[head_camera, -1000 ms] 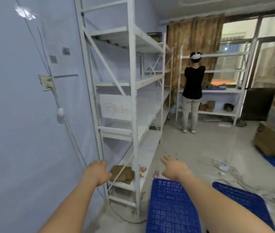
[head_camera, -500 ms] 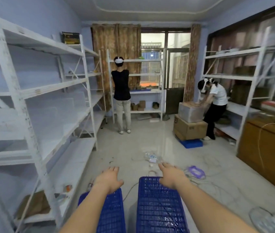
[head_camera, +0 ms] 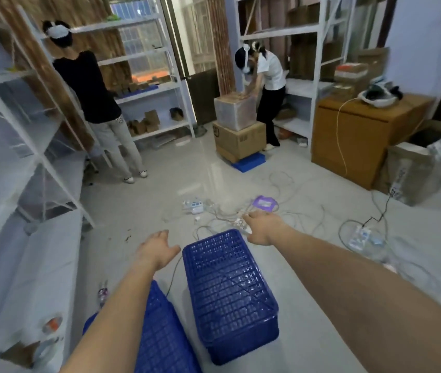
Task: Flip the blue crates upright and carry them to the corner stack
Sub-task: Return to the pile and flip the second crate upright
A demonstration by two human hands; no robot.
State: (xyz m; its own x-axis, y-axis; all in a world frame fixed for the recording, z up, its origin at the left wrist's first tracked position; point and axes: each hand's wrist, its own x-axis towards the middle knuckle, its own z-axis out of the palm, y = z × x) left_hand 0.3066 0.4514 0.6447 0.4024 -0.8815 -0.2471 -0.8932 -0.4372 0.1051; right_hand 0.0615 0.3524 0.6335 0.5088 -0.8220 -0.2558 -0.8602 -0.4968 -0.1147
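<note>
**Hands reach over upturned crates**

The view has swung from the shelving toward the room. Both hands, left hand [head_camera: 157, 250] and right hand [head_camera: 263, 228], hover open and empty beside an upside-down blue crate [head_camera: 230, 289] on the floor; a second crate [head_camera: 160, 337] lies alongside. Flipping looks imminent.

Glossy blue plastic lattice crate [head_camera: 230, 289], shiny pale tiled floor [head_camera: 187, 170], matt brown cardboard box [head_camera: 241, 141]

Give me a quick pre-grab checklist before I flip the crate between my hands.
1. Crate upside down, base facing up: ok, needs flipping.
2. Left hand open, beside the far left corner, not gripping: ok.
3. Right hand at the far right corner; contact: cannot tell.
4. Cables lie on the floor just past the crate: not ok.
5. Second crate close on the left, under the left forearm: not ok.
</note>
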